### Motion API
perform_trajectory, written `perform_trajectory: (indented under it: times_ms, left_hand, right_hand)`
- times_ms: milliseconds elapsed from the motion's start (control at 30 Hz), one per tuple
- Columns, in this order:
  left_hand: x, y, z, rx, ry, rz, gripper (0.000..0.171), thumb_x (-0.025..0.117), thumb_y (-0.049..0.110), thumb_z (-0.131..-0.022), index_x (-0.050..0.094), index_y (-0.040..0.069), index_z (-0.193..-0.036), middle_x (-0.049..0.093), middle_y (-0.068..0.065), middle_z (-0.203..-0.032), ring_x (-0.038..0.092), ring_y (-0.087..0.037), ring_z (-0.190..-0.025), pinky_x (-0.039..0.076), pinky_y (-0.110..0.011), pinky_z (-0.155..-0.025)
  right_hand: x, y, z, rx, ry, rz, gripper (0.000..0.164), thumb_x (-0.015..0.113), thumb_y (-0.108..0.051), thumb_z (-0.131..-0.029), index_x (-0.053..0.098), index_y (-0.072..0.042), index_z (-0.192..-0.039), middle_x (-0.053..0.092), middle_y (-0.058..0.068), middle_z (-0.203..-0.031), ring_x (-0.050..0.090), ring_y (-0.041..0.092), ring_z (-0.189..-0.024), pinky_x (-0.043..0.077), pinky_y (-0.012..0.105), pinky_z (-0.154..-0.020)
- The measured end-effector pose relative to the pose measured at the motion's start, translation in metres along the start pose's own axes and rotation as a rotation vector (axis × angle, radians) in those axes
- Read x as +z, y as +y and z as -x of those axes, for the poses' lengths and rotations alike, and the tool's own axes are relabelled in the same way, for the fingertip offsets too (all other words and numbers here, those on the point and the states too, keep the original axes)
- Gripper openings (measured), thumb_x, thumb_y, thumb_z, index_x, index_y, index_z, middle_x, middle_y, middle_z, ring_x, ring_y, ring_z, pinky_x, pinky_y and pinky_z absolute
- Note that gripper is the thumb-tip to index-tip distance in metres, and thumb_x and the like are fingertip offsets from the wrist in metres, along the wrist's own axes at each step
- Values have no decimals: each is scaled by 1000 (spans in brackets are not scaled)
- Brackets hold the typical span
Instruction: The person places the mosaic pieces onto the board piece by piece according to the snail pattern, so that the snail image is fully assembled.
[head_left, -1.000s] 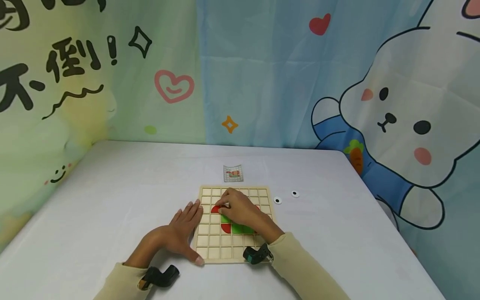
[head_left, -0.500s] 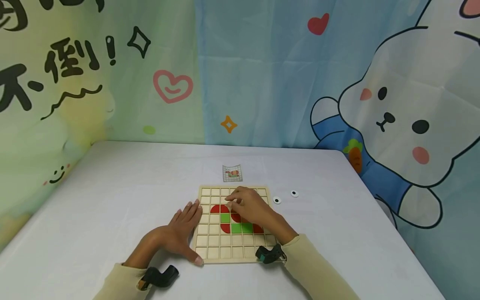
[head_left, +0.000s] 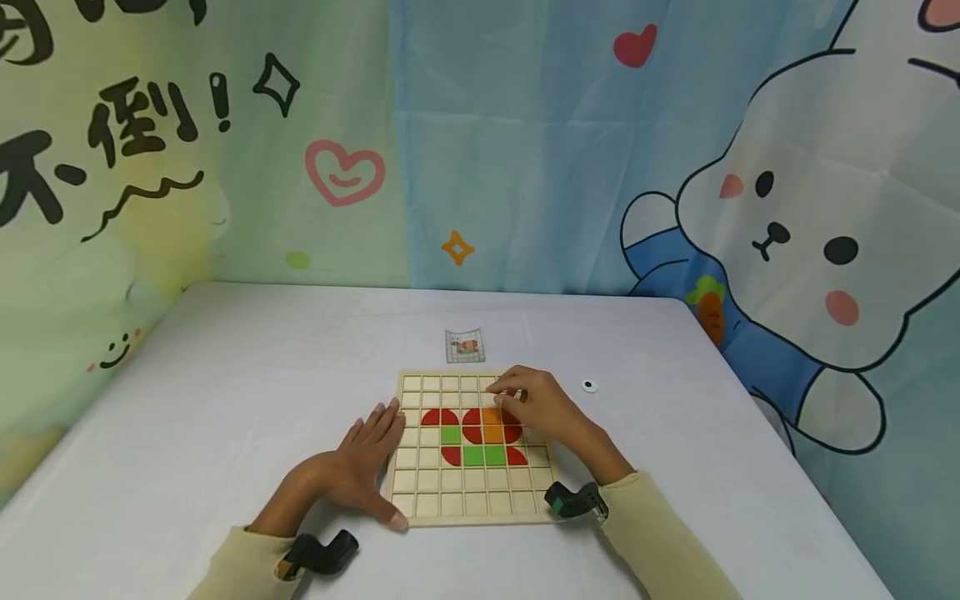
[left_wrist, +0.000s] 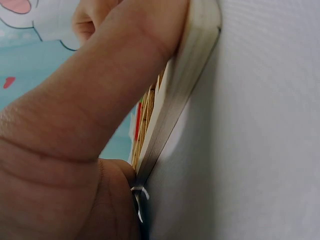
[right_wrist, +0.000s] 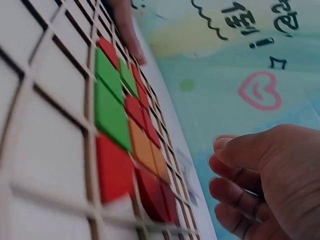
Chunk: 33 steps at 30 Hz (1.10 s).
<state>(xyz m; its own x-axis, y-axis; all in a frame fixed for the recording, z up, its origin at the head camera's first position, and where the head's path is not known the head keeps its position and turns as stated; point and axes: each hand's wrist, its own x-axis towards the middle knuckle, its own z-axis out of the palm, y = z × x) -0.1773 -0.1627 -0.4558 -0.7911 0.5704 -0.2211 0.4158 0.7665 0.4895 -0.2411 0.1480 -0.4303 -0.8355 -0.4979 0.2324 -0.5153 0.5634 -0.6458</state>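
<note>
A wooden grid board (head_left: 427, 482) lies on the table, with red rounded pieces (head_left: 439, 418), green squares (head_left: 484, 456) and orange squares (head_left: 492, 433) set in its cells. Spread along the board's left edge, my left hand (head_left: 352, 471) touches it with straight fingers; in the left wrist view the thumb (left_wrist: 125, 65) lies against the board's side (left_wrist: 172, 95). My right hand (head_left: 540, 404) hovers over the upper right cells. In the right wrist view its fingers are loosely curled, and nothing shows between thumb and fingertips.
Beyond the board lies a small picture card (head_left: 465, 346) showing a grid pattern. One round white piece with a black dot (head_left: 589, 387) rests on the white table (head_left: 262, 375), right of my right hand. A printed curtain (head_left: 510, 167) hangs behind the table.
My right hand has moved rightward across the board, uncovering the red and orange pieces. The nearer white round piece is now hidden behind that hand. My left hand has stayed in place.
</note>
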Motion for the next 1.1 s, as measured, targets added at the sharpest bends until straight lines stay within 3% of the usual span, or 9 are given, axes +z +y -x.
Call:
perform_trajectory:
  times_ms: [200,433,533,833,1100]
  left_hand:
    - [-11,15,6,22,-3,58,139,84,62,-61,6,-7,-153,-7,-23,-159,-9,-40,-145,-1,-58,-112]
    - [-6,7,4,15,-4,26,143,80,70,-58,3,-2,-154,-10,-18,-160,-12,-35,-145,-3,-55,-113]
    - [-4,4,3,22,5,35,144,79,73,-57,3,-1,-154,-10,-17,-161,-13,-34,-145,-4,-54,-113]
    - [-10,11,5,7,-8,39,139,83,63,-61,5,-5,-153,-7,-21,-160,-9,-38,-145,0,-57,-113]
    - [-11,14,6,12,-2,19,138,84,61,-62,5,-7,-153,-6,-23,-160,-7,-40,-145,2,-58,-113]
  right_hand:
    - [-18,20,10,-15,39,28,17,66,-1,-91,75,-5,-105,67,-1,-99,58,13,-84,50,32,-72]
    - [-32,41,22,34,86,75,21,65,5,-88,74,-2,-107,66,8,-106,62,26,-93,51,45,-80]
    - [-35,48,25,84,68,86,23,65,4,-88,73,-1,-109,65,11,-110,61,29,-99,50,47,-83]
    - [-40,57,28,172,-43,125,26,66,7,-86,72,2,-111,61,14,-111,56,22,-89,49,38,-75]
    - [-39,58,28,191,-50,149,22,70,-4,-88,72,1,-110,58,6,-99,51,18,-82,46,33,-70]
